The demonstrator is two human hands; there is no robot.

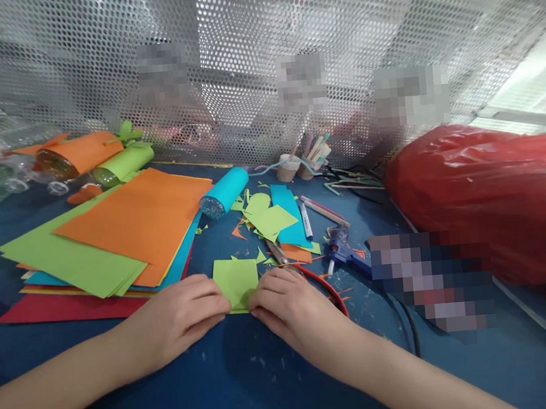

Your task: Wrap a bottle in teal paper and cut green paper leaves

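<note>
A small folded piece of light green paper [236, 283] lies on the blue table in front of me. My left hand [187, 315] pinches its lower left corner, fingers together. At the lower right corner my right hand [290, 301] grips the same paper between thumb and fingers. Just beyond the right hand are scissors with red handles [331, 290], partly hidden by that hand. Green paper scraps [270, 217] and blue paper pieces [292, 219] lie past the folded piece.
A stack of coloured sheets [137, 224] lies at the left. Behind are a blue-wrapped bottle [225, 192], an orange-wrapped bottle [82, 153] and cups of markers [315, 157]. A blue glue gun [347, 252] and a red plastic bag [481, 207] are at the right.
</note>
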